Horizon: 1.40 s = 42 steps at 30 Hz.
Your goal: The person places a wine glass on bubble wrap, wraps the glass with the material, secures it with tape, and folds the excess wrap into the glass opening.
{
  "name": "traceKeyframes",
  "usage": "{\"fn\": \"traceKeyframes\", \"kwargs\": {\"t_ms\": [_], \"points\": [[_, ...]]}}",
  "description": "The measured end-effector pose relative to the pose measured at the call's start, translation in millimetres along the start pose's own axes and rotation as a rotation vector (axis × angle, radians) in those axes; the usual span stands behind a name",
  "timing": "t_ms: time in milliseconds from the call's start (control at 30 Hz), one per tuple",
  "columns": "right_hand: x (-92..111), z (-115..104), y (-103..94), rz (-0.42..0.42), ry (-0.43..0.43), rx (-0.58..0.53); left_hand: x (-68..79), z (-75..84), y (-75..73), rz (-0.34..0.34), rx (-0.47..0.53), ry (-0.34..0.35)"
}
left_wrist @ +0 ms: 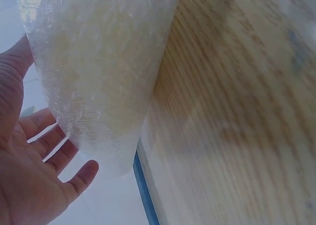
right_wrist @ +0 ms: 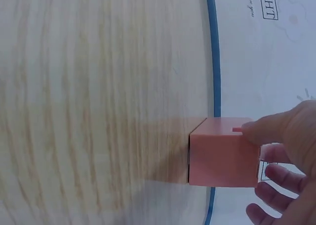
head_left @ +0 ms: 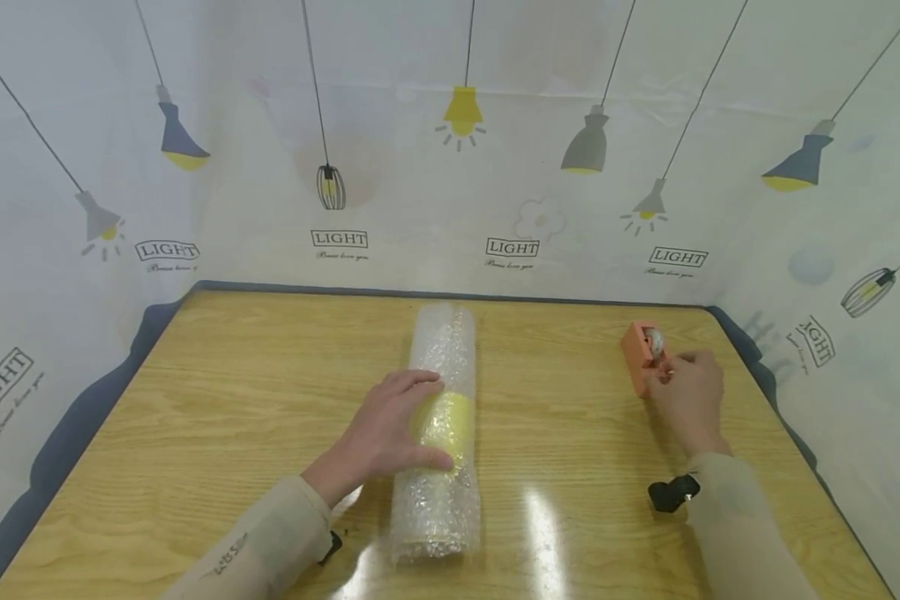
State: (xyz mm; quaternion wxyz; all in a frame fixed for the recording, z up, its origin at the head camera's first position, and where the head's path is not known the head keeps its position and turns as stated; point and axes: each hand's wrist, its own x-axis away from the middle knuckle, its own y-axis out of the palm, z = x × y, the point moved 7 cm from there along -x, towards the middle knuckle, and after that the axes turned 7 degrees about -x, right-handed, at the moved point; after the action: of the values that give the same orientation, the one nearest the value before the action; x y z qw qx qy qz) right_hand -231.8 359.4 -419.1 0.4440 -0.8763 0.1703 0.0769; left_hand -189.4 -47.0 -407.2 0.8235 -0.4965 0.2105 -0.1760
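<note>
A long roll of bubble wrap, with a yellow section at its middle, lies on the wooden table. My left hand rests on its left side and top, thumb and fingers spread along it. In the left wrist view the fingers lie relaxed against the wrap. Farther right stands an orange tape dispenser holding a roll of clear tape. My right hand pinches at its near end with thumb and fingertips, which hide the tape's end. The right wrist view shows the thumb over the dispenser.
Wood-grain table surrounds both things. A dark edge strip runs along its back, and a white curtain printed with lamps encloses the back and sides. Black wrist devices sit near the cuffs.
</note>
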Motion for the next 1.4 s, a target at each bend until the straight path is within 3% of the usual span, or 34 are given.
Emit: {"fn": "traceKeyframes", "kwargs": {"t_ms": [100, 200, 467, 600, 667, 867, 1133, 1400], "points": [[-1, -4, -0.3, 0.02, -0.037, 0.037, -0.2, 1.0, 0.2, -0.009, 0.001, 0.0], [-5, -1, 0.8, 0.02, 0.016, -0.027, -0.5, 1.7, 0.7, -0.019, -0.004, -0.001], [-14, 24, -0.4, 0.067, 0.348, -0.252, -0.5, 2.6, 0.1, -0.017, -0.011, -0.001], [-11, 34, 2.0, 0.03, 0.533, -0.341, 0.0, 2.7, 0.5, -0.013, -0.007, -0.001], [-9, 35, 1.9, 0.02, 0.576, -0.354, 0.2, 2.6, 0.9, -0.012, -0.006, -0.001], [-6, 34, 7.0, 0.014, 0.609, -0.418, 1.1, 1.4, 2.2, -0.012, -0.001, -0.012], [-2, 44, 14.5, 0.018, 0.719, -0.637, 1.3, 1.4, 2.9, -0.016, 0.002, -0.016], [14, 43, 5.9, 0.139, 0.689, -0.748, 1.3, 3.4, 0.2, -0.018, 0.005, -0.014]]}}
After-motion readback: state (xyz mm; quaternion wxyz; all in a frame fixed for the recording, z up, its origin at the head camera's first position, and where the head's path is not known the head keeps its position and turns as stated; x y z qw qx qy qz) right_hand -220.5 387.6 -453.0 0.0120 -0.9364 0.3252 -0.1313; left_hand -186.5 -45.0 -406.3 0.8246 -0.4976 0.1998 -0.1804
